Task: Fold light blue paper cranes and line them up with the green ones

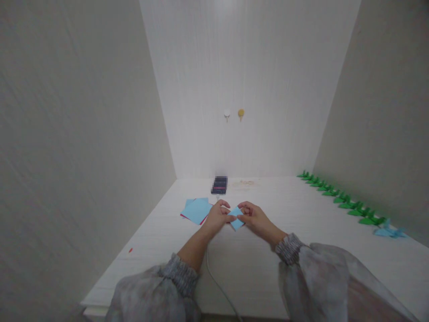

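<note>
Your two hands work at the middle of a white, wood-grained tabletop (150,264). Your left hand (218,216) pinches the left corner of a small light-blue origami paper (236,225) between thumb and fingers; your right hand (252,216) pinches its right side likewise, your thumbs lying on top, nearly tip to tip. The paper appears as a diamond, one corner pointing toward you; its fold layers are too small to tell. Gathered cuffs close your grey, sheer sleeves (323,273) above both wrists.

Just left of your left hand lies a loose pile of light-blue sheets (197,209), red edges showing beneath. Beyond it, near the back wall, rests a dark smartphone (219,184), its screen pixelated; a white cable (217,282) runs under your left forearm toward the near edge. A red scrap (130,250) lies far to your left. Along the right wall stands a diagonal row of green origami cranes (345,205), with a light-blue origami crane (389,231) at its near end. A white hook (227,114) and a yellow hook (241,113) hang side by side on the back wall.
</note>
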Tool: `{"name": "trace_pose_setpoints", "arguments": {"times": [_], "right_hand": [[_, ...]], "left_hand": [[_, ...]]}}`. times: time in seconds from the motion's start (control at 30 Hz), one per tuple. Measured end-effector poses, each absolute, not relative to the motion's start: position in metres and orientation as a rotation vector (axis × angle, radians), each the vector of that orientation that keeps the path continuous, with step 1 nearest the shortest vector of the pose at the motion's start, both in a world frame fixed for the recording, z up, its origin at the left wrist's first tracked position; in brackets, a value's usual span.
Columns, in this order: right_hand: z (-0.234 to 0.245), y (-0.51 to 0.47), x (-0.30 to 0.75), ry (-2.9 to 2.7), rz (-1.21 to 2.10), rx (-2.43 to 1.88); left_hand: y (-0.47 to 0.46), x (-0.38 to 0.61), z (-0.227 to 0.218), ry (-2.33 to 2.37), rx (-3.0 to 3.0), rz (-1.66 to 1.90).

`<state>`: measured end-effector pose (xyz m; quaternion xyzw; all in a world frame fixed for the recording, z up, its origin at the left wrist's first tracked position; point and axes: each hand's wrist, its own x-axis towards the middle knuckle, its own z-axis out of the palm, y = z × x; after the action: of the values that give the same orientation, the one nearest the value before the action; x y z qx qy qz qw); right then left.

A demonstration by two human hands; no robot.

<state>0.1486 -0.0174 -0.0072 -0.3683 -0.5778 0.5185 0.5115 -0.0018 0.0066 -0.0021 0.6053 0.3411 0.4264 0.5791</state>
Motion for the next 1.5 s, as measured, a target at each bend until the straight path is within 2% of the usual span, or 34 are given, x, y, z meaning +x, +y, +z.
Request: {"name": "trace_pose_setpoints", "arguments": {"times": [0.7, 1.13, 1.5], "right_hand": [[-0.005, -0.016, 0.162, -1.338, 1.284, -0.965], [-0.018, -0.002, 0.17, -1.308, 0.97, -1.096], [-0.009, -0.018, 0.155, -1.435, 1.151, -0.884]], "left_hand": [[0.009, -0.009, -0.004, 0.863, 1.335, 1.044], [0.015, -0.01, -0.008, 0.861, 1.268, 1.116], [0.01, 0.002, -0.006, 0.806, 1.329, 1.017]]}}
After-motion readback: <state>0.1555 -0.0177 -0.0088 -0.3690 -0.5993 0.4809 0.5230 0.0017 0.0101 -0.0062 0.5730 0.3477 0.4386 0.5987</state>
